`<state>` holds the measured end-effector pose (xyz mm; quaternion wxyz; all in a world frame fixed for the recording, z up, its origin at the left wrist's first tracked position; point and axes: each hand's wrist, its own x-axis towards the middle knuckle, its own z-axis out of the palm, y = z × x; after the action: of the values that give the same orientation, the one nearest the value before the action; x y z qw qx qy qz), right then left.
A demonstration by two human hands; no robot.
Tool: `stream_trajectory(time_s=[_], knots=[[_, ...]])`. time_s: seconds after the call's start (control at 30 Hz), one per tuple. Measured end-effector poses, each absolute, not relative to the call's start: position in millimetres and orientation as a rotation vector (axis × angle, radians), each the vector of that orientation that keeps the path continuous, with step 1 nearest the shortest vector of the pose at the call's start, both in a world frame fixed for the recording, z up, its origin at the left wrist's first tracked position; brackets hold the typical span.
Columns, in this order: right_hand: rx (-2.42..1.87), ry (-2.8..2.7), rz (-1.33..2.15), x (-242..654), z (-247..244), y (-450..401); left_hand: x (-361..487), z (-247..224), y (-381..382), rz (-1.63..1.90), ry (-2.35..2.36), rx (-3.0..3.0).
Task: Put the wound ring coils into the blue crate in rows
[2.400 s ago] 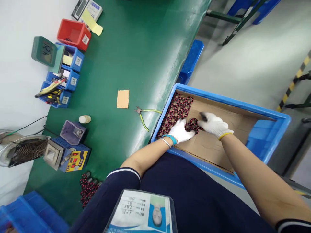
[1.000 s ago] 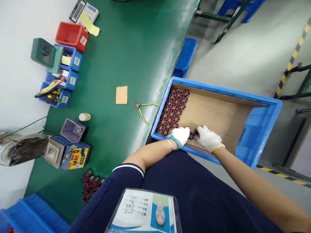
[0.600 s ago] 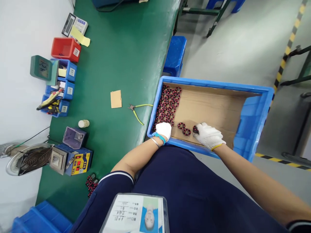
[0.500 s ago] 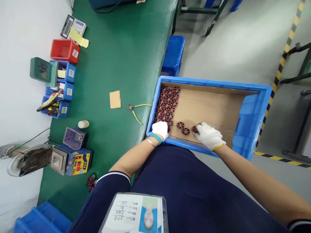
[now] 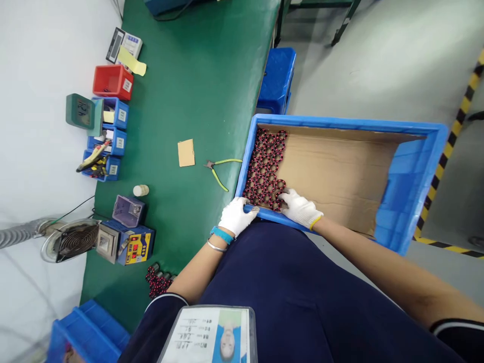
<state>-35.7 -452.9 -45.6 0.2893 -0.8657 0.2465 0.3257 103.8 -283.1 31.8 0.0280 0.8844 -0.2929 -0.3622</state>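
Note:
The blue crate (image 5: pixel 351 121) has brown cardboard on its floor. Black-and-red wound ring coils (image 5: pixel 266 161) lie packed in rows along its left end. My right hand (image 5: pixel 300 207), in a white glove, is inside the crate with its fingers closed around a coil at the lower right of the group, partly hidden by the fingertips. My left hand (image 5: pixel 238 218), also gloved, is at the crate's near left corner. Its fingers curl over the rim and the thumb lies along the near side.
On the green table (image 5: pixel 196 91) lie green-handled cutters (image 5: pixel 215 171) and a cardboard square (image 5: pixel 186 153). Small bins (image 5: pixel 113 83), a blue-yellow device (image 5: pixel 136 246) and more coils (image 5: pixel 159 282) stand to the left. A blue stool (image 5: pixel 278 75) is beyond the crate.
My right hand has moved left to the packed group, and the loose coils now sit with it. My left hand has moved from inside the corner out onto the rim.

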Motion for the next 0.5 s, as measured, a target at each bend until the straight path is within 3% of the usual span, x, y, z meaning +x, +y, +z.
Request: stream_trajectory(time_s=[0.5], knots=[[-2.337,0.968,0.868,-5,-45,-514,123,39,-252,-1.106,-0.857,2.567]])
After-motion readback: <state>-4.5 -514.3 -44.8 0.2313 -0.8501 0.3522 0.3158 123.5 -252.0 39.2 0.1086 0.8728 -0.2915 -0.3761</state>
